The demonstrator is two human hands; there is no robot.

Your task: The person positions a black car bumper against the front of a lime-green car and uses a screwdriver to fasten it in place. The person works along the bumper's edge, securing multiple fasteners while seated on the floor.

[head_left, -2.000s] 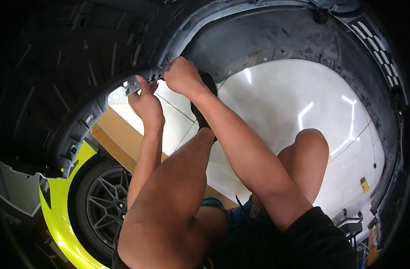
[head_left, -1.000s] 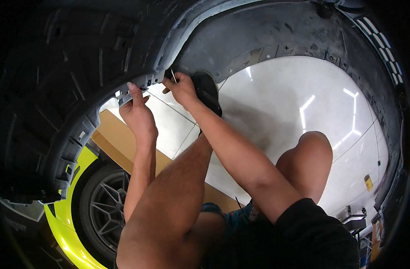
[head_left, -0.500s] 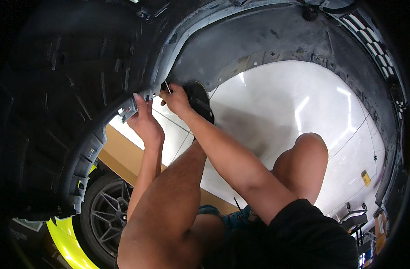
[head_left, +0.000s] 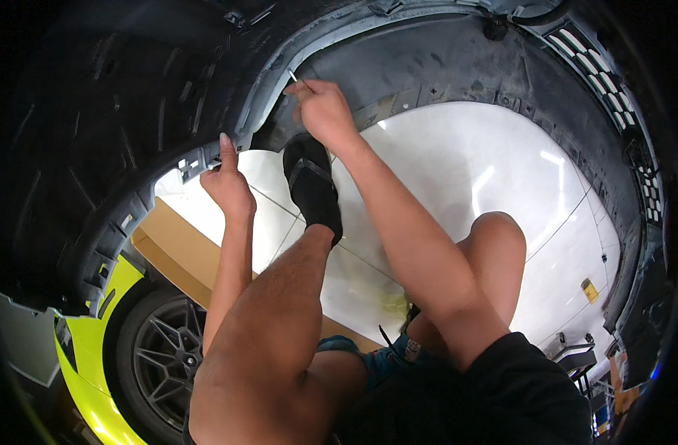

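A large dark car bumper cover (head_left: 79, 141), seen from its inner side, curves round my hands. My left hand (head_left: 231, 191) pinches its clipped edge at centre left, with the thumb on the inner face and the fingers curled beneath. Higher up, to the right of it, my right hand (head_left: 325, 111) is closed on a thin, pale, stick-like tool (head_left: 293, 76). Only the tip sticks out past the fingers, close to the bumper's light grey edge strip (head_left: 276, 81). The fingers hide the rest of the tool, and whether the tip touches the strip I cannot tell.
My foot in a black sock and flip-flop (head_left: 309, 174) stands on the glossy white tiled floor (head_left: 428, 178) below my right hand. A cardboard box (head_left: 179, 245) and a yellow-green car with a dark wheel (head_left: 164, 345) are at lower left. A small yellow object (head_left: 590, 291) lies at right.
My right hand has moved up and to the right along the bumper's edge, carrying the thin tool. My left hand keeps its hold. The view has shifted slightly, and my foot shows more fully.
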